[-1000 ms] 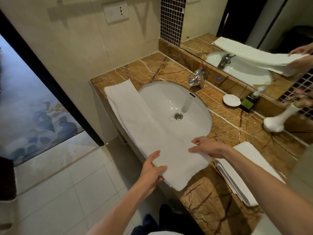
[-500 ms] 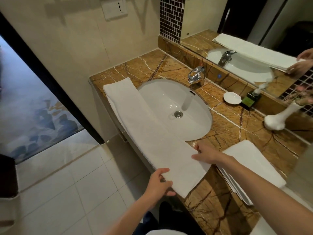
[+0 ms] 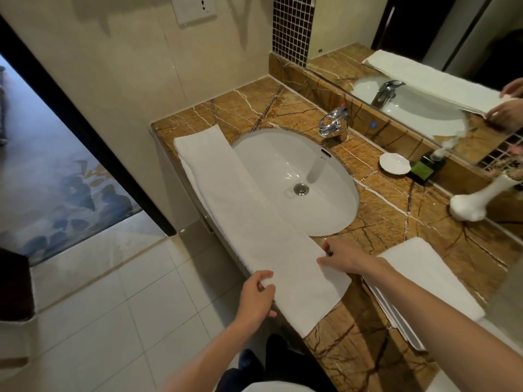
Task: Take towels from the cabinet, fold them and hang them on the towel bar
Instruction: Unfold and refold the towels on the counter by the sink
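Room: bathroom, cream wall (image 3: 127,66), pale tiled floor (image 3: 93,306), dark door frame (image 3: 85,131) on the left with patterned blue-grey carpet (image 3: 56,188) beyond it. Mirror (image 3: 424,38) runs along the back, with a strip of dark mosaic tile (image 3: 290,26) beside it and a white wall plate (image 3: 195,9) up top.

Surface: brown veined marble tabletop (image 3: 396,222) with a white oval sink (image 3: 283,176) set in it and a chrome faucet (image 3: 332,124) behind the sink.

Long towel (image 3: 226,199): white, folded into a narrow strip, flat along the front edge of the tabletop. It overlaps the sink's near rim, and its near end pokes past the front edge.

Folded towels (image 3: 424,281): white stack on the tabletop, just right of the strip's near end.

Left hand (image 3: 256,297): fingers curled round the strip's front long edge, grasping it.
Right hand (image 3: 343,257): thumb on top of the strip, fingers pinching its back edge near the same end.

Small items at the back right: white vase (image 3: 475,199), white dish (image 3: 394,163), green bottle (image 3: 424,169).
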`<state>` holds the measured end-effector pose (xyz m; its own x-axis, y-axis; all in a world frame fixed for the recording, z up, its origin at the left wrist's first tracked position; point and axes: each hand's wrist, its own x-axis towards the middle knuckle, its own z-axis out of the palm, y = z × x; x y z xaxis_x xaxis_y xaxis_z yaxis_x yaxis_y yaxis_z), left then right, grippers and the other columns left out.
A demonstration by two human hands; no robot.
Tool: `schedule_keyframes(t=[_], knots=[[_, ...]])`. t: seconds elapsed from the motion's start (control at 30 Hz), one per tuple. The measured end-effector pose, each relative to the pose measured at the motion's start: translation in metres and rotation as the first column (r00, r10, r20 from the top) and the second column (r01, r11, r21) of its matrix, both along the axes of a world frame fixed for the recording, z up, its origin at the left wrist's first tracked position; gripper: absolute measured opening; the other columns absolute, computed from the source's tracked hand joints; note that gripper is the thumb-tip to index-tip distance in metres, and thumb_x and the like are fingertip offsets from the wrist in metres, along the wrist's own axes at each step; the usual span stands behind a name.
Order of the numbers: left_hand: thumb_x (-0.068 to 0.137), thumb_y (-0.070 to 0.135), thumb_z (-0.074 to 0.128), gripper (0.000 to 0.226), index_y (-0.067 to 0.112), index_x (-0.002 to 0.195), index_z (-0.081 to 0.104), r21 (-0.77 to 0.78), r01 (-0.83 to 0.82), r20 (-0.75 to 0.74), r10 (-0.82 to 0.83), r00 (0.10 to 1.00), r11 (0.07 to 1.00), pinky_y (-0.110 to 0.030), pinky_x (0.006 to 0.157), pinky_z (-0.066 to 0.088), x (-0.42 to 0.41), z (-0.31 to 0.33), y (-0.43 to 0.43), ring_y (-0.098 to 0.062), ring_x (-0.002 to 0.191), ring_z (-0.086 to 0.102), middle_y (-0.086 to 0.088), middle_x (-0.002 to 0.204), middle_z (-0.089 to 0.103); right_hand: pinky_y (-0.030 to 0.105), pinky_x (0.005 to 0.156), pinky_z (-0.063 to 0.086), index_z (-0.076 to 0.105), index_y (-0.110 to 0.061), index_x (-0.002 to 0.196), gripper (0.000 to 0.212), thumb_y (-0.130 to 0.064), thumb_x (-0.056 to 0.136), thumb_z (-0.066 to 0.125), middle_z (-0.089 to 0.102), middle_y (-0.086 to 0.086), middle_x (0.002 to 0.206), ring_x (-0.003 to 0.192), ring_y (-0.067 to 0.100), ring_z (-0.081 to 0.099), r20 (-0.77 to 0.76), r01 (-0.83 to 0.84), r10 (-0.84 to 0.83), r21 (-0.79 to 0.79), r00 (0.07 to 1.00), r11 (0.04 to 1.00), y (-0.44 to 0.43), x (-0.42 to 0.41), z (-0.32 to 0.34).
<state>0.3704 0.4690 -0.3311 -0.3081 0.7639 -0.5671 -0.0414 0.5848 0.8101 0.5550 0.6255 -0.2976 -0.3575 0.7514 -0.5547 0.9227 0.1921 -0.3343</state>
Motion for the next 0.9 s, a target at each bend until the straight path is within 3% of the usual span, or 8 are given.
schedule_keyframes(t=[0.13, 0.23, 0.3, 0.4, 0.5, 0.7, 0.77, 0.9], knots=[[0.091, 0.004, 0.051, 0.027, 0.017, 0.112, 0.059, 0.026, -0.125, -0.024, 0.126, 0.992, 0.992, -0.036, 0.062, 0.057, -0.016, -0.003, 0.015, -0.02, 0.078, 0.056, -0.013, 0.103, 0.053, 0.033, 0.071, 0.047, 0.057, -0.012, 0.104, 0.033, -0.038, 0.084, 0.063, 0.063, 0.004, 0.098, 0.086, 0.019, 0.059, -0.02, -0.005, 0.006, 0.047, 1.0, 0.999, 0.007, -0.013, 0.004], [0.091, 0.006, 0.051, 0.026, 0.02, 0.11, 0.06, 0.05, -0.215, -0.061, 0.218, 0.974, 0.975, -0.041, 0.076, 0.055, -0.034, -0.003, 0.029, -0.022, 0.092, 0.058, -0.012, 0.112, 0.058, 0.036, 0.076, 0.048, 0.057, -0.011, 0.111, 0.037, -0.036, 0.084, 0.063, 0.06, 0.006, 0.104, 0.091, 0.021, 0.058, -0.074, -0.014, 0.02, 0.084, 0.997, 0.996, 0.013, -0.031, 0.006], [0.092, 0.009, 0.051, 0.028, 0.021, 0.117, 0.058, 0.066, -0.214, -0.159, 0.222, 0.962, 0.975, -0.033, 0.083, 0.049, -0.049, -0.003, 0.039, -0.018, 0.102, 0.056, -0.008, 0.121, 0.056, 0.034, 0.079, 0.046, 0.054, -0.012, 0.12, 0.043, -0.035, 0.085, 0.063, 0.055, 0.007, 0.113, 0.1, 0.023, 0.056, -0.112, 0.0, 0.009, 0.074, 0.994, 0.997, 0.018, -0.045, 0.005], [0.093, 0.011, 0.052, 0.038, 0.017, 0.131, 0.052, 0.111, -0.112, -0.336, 0.144, 0.931, 0.987, -0.031, 0.1, 0.043, -0.075, 0.005, 0.052, -0.016, 0.118, 0.049, -0.005, 0.135, 0.045, 0.034, 0.087, 0.044, 0.048, -0.015, 0.132, 0.051, -0.035, 0.086, 0.061, 0.049, 0.008, 0.125, 0.11, 0.025, 0.054, -0.155, -0.009, 0.021, 0.076, 0.988, 0.997, 0.028, -0.068, 0.005], [0.094, 0.02, 0.052, 0.049, 0.021, 0.142, 0.042, 0.036, 0.094, -0.557, -0.058, 0.828, 0.995, -0.037, 0.116, 0.027, -0.104, 0.013, 0.061, -0.02, 0.139, 0.029, -0.003, 0.152, 0.028, 0.037, 0.097, 0.042, 0.043, -0.016, 0.136, 0.056, -0.035, 0.087, 0.06, 0.047, 0.011, 0.13, 0.117, 0.027, 0.051, -0.182, -0.026, 0.039, 0.074, 0.983, 0.997, 0.035, -0.096, 0.005], [0.098, 0.037, 0.041, 0.058, 0.028, 0.151, 0.02, -0.147, 0.313, -0.75, -0.312, 0.583, 0.938, -0.041, 0.118, 0.013, -0.156, 0.027, 0.077, -0.025, 0.147, 0.01, -0.002, 0.161, 0.007, 0.038, 0.104, 0.037, 0.035, -0.015, 0.144, 0.063, -0.033, 0.088, 0.058, 0.042, 0.013, 0.139, 0.127, 0.029, 0.045, -0.177, -0.087, 0.098, 0.069, 0.979, 0.994, 0.05, -0.161, 0.008], [0.098, 0.039, 0.039, 0.059, 0.03, 0.152, 0.017, -0.176, 0.329, -0.751, -0.343, 0.564, 0.928, -0.04, 0.119, 0.012, -0.173, 0.027, 0.086, -0.025, 0.147, 0.008, -0.002, 0.161, 0.005, 0.037, 0.105, 0.036, 0.033, -0.014, 0.145, 0.064, -0.033, 0.089, 0.057, 0.04, 0.013, 0.142, 0.13, 0.029, 0.042, -0.158, -0.108, 0.118, 0.074, 0.98, 0.991, 0.058, -0.183, 0.009], [0.098, 0.035, 0.039, 0.058, 0.032, 0.151, 0.017, -0.142, 0.337, -0.7, -0.335, 0.63, 0.931, -0.043, 0.12, 0.015, -0.208, 0.023, 0.108, -0.023, 0.147, 0.008, 0.0, 0.161, 0.007, 0.037, 0.106, 0.037, 0.035, -0.014, 0.145, 0.063, -0.033, 0.089, 0.056, 0.041, 0.013, 0.143, 0.13, 0.029, 0.043, -0.123, -0.118, 0.129, 0.091, 0.984, 0.989, 0.081, -0.231, 0.01]])
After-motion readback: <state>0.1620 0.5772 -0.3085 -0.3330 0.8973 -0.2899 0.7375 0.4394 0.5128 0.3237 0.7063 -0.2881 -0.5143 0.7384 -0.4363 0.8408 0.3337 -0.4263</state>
